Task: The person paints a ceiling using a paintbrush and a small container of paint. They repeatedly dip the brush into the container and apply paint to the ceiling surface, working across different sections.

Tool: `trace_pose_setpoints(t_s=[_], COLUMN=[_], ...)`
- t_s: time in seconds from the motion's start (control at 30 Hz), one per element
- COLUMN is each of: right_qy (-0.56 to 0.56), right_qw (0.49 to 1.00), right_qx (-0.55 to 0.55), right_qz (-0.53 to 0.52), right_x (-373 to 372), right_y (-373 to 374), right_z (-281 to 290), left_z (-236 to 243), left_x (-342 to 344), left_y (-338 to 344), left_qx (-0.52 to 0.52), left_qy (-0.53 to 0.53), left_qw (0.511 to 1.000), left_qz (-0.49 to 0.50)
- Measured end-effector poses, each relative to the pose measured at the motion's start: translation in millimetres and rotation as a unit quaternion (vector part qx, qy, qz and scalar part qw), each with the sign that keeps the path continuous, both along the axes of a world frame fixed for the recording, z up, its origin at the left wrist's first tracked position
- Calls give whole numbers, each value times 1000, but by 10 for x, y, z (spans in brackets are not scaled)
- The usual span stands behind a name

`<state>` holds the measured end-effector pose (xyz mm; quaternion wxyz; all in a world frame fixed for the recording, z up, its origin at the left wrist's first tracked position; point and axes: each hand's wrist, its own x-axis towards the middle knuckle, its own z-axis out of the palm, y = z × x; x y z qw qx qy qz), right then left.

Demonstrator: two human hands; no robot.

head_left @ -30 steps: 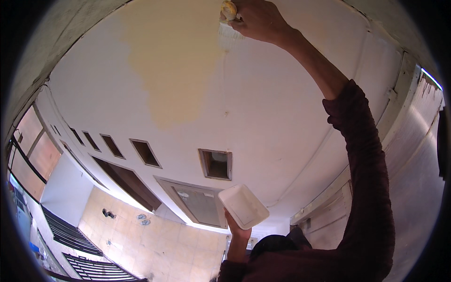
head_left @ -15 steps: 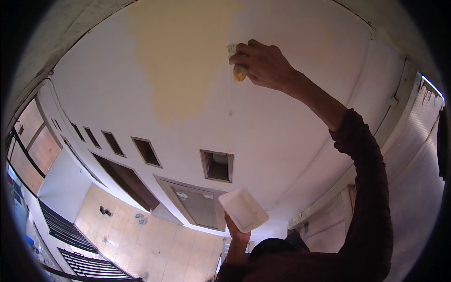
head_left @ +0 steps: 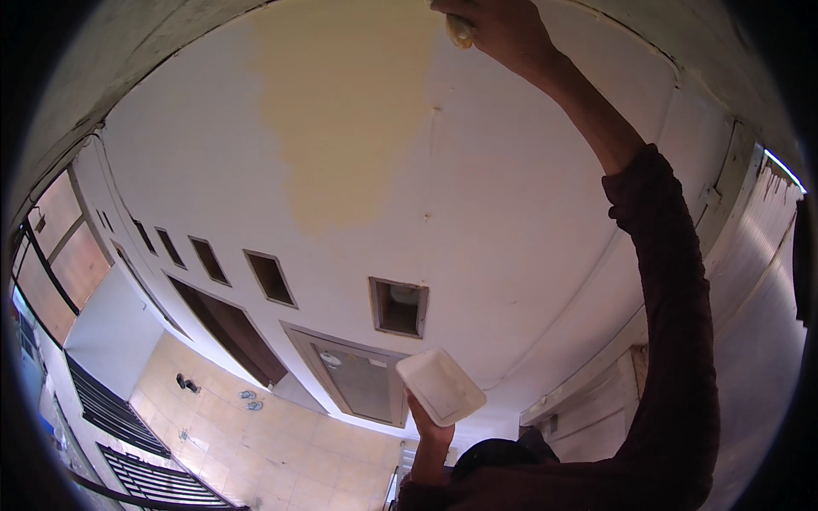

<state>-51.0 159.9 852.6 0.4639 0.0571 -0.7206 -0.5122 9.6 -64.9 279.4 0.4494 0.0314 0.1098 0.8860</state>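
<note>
My right hand (head_left: 504, 30) is raised high against the wall at the top of the view, closed round a paintbrush (head_left: 460, 32). The brush's rounded yellowish handle end points down; its bristles are mostly cut off by the upper edge. To its left a broad patch of yellow paint (head_left: 345, 119) covers part of the white wall (head_left: 511, 196). Low in the middle, my left hand (head_left: 432, 426) grips a white rectangular tray (head_left: 443, 387) from beneath and along its side. The tray is tilted, and its inside looks pale.
Small framed openings (head_left: 399, 307) run along the wall above a door with a pane (head_left: 358, 375) and a dark doorway (head_left: 226, 328). Sandals (head_left: 250, 400) and dark footwear (head_left: 187, 383) lie on the tiled floor (head_left: 281, 451). Black railings (head_left: 158, 477) stand at lower left.
My right hand has moved up the wall with the paintbrush, toward the top edge of the view. My left hand and the tray stay almost where they were.
</note>
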Motion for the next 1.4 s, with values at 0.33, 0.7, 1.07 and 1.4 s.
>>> trace_pose_setpoints(t_s=[0.33, 0.7, 1.07, 1.4], right_qy=[-101, -25, -63, -293], right_qw=[992, 982, 998, 932], right_qx=[-51, -188, -26, -210], right_qz=[-53, 3, -3, -38], right_x=[126, 127, 322, 452], right_y=[118, 136, 152, -36], right_z=[-937, 226, -968, -2539], left_z=[158, 174, 123, 200], left_x=[48, 44, 91, 96], left_y=[3, 9, 18, 18], left_qx=[-9, -19, -29, -43], left_qy=[0, -9, -5, 1], left_qw=[1000, 1000, 999, 998], left_qz=[-16, -19, -42, -48])
